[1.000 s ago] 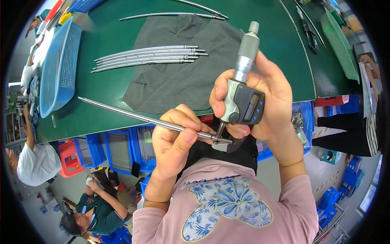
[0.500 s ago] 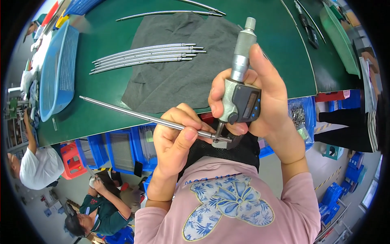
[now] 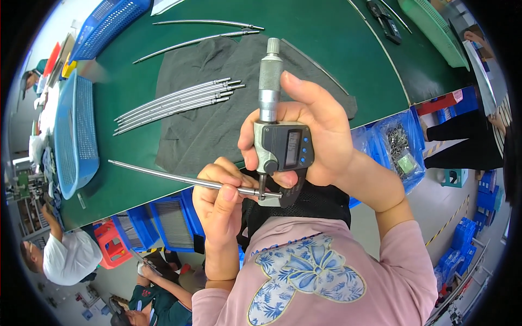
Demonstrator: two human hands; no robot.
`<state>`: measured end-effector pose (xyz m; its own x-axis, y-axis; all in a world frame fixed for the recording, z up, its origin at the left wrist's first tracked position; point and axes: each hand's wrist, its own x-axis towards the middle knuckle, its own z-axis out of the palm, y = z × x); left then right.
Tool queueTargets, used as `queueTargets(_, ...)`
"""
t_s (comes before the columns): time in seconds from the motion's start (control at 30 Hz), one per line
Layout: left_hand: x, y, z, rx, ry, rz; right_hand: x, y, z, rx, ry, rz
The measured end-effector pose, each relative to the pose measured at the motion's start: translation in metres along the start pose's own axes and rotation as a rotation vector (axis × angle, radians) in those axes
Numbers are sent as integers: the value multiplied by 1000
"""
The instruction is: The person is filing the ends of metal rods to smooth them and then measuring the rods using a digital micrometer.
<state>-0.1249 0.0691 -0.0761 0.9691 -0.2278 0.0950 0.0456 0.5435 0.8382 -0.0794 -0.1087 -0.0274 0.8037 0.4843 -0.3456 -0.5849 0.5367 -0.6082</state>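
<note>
My left hand (image 3: 220, 198) pinches a thin steel rod (image 3: 157, 171) near its right end, with the thumb on top. That end lies between the jaws of a digital micrometer (image 3: 269, 92), its spindle touching or nearly touching the rod. My right hand (image 3: 321, 127) grips the micrometer's frame, thumb raised beside the barrel and fingers wrapped behind. The barrel points away from me and the small display faces up. Beyond my hands, several similar steel rods (image 3: 174, 106) lie side by side, partly on a dark grey cloth (image 3: 201, 133).
Two more rods (image 3: 198, 43) lie at the far side of the green table (image 3: 125, 65). A blue basket (image 3: 76, 136) stands at left, a green basket (image 3: 435, 27) at far right. Blue bins (image 3: 171, 223) sit below the table edge. Two co-workers (image 3: 70, 250) are at lower left.
The micrometer and both hands have shifted left in the picture, and the display has turned more toward me. The rod stays in my left hand, its end still at the jaws.
</note>
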Motion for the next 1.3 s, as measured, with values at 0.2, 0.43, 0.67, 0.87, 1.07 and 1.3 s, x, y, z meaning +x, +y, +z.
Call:
queueTargets(0.2, 3, -1, 3, -5, -10, 4, -1, 2, -5, 24, -33, -27)
queueTargets(0.43, 1, 1, 1, 8, -14, 12, 0, 4, -7, 134, -69, -17)
queueTargets(0.67, 0, -2, 0, -21, -14, 13, 2, 5, -4, 12, -31, -55)
queueTargets(0.87, 0, -2, -1, -24, -25, 0, 1, 3, -2, 10, 4, -62)
queueTargets(1.07, 2, -3, 2, -26, -21, 0, 2, 3, -8, 5, -48, -52)
queueTargets(1.3, 5, -3, -8, 1, 30, 68, -14, -64, -42, -367, 281, -456)
